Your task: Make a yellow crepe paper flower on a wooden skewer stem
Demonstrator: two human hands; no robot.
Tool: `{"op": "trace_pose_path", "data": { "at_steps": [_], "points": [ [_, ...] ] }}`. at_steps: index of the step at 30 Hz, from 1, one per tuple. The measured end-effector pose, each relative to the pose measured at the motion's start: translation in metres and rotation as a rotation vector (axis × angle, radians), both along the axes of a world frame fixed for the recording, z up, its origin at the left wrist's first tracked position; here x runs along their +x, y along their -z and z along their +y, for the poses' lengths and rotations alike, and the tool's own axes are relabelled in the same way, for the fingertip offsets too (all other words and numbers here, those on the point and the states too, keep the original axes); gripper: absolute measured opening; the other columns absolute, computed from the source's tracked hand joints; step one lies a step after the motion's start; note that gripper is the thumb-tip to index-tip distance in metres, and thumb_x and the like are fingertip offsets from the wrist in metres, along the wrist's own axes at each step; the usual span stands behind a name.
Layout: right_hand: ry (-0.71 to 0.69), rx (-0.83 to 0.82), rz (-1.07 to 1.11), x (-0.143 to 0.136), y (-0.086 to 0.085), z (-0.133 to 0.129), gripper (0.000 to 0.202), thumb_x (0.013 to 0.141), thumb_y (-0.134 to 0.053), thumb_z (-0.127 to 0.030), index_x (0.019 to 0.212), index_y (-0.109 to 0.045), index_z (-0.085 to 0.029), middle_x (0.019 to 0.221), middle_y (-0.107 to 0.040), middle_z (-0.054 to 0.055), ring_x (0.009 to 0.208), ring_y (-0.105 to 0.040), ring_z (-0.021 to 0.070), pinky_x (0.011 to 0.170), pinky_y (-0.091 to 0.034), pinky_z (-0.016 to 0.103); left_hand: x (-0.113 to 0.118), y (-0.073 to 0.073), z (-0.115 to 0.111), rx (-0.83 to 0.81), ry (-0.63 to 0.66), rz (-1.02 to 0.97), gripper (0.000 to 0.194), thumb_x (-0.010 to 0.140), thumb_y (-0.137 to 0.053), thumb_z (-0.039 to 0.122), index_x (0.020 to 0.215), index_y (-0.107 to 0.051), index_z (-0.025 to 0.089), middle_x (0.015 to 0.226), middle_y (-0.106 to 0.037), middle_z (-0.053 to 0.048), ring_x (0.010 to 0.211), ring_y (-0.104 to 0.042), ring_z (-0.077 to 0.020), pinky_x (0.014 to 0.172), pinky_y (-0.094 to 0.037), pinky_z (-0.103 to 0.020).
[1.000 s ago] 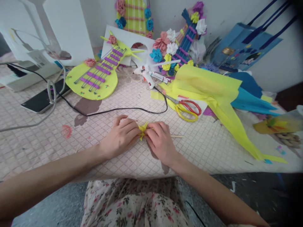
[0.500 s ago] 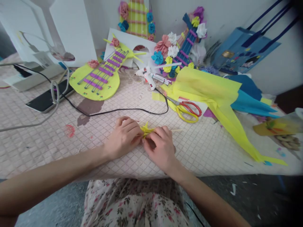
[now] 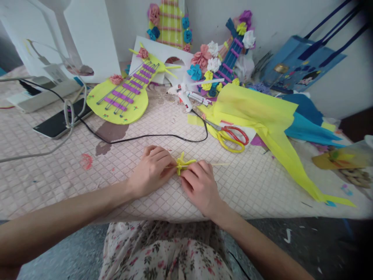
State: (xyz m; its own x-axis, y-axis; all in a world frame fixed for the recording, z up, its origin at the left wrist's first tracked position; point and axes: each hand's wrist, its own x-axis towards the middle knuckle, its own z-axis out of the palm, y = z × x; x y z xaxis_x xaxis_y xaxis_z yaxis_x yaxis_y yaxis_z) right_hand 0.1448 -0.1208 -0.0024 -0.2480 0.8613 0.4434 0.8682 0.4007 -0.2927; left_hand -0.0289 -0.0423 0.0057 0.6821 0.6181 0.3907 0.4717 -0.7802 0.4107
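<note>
Between my hands, low over the checked tablecloth, is a small yellow paper piece point(image 3: 182, 164) with several pointed strips spreading out. A thin pale stick point(image 3: 220, 164) runs sideways through this area and sticks out past the right hand. My left hand point(image 3: 154, 170) has its fingers pinched on the stick at the left edge of the yellow piece. My right hand point(image 3: 201, 186) is closed at the right side of the yellow piece, its fingers curled on it. The fingertips partly hide where paper and stick meet.
A white glue gun point(image 3: 183, 96) with a black cable point(image 3: 145, 135) lies behind the hands. Scissors point(image 3: 233, 139) and yellow crepe paper point(image 3: 253, 105) are at the right. A yellow guitar-shaped craft point(image 3: 121, 99), a phone point(image 3: 60, 120) and a power strip point(image 3: 43, 95) are at the left.
My hands have moved slightly apart, and more of the yellow piece shows between them. Its strips look more spread out.
</note>
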Motion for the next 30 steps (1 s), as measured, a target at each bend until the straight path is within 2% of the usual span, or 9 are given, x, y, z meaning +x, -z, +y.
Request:
{"op": "trace_pose_path", "data": {
  "at_steps": [4,7,17,30],
  "points": [
    [0.011,0.004,0.118,0.004,-0.004,0.001,0.008,0.087,-0.054,-0.024,0.086,-0.061,-0.019,0.084,-0.059,0.005,0.084,-0.048,0.0199,0.076,-0.041,0.037,-0.001,0.000,0.000,0.003,0.016,0.007,0.007,0.086,-0.055,0.020,0.081,-0.059,0.018,0.080,-0.063,-0.001,0.087,-0.054,-0.0178,0.089,-0.035,-0.038],
    [0.056,0.031,0.107,0.005,-0.005,0.005,0.009,0.087,-0.054,-0.020,0.092,-0.060,-0.020,0.092,-0.058,0.006,0.089,-0.047,0.0211,0.077,-0.041,0.038,0.000,-0.001,0.000,0.026,0.024,0.015,0.010,0.089,-0.052,0.020,0.081,-0.059,0.018,0.081,-0.063,-0.001,0.090,-0.054,-0.0180,0.091,-0.034,-0.038],
    [0.041,-0.012,0.013,0.002,-0.001,0.016,0.005,0.086,-0.053,-0.018,0.085,-0.058,-0.019,0.093,-0.058,0.006,0.091,-0.045,0.0217,0.076,-0.039,0.037,0.000,-0.003,-0.001,0.146,0.052,0.088,0.014,0.091,-0.048,0.021,0.083,-0.059,0.017,0.081,-0.062,-0.002,0.088,-0.054,-0.0179,0.095,-0.032,-0.041],
    [0.036,-0.004,-0.008,0.003,0.000,0.014,0.009,0.087,-0.052,-0.017,0.085,-0.060,-0.020,0.093,-0.058,0.006,0.089,-0.045,0.0205,0.075,-0.039,0.037,-0.001,-0.003,-0.001,0.209,0.082,0.043,0.009,0.088,-0.053,0.018,0.086,-0.061,0.020,0.085,-0.063,-0.001,0.089,-0.054,-0.0175,0.094,-0.034,-0.040]
  ]
}}
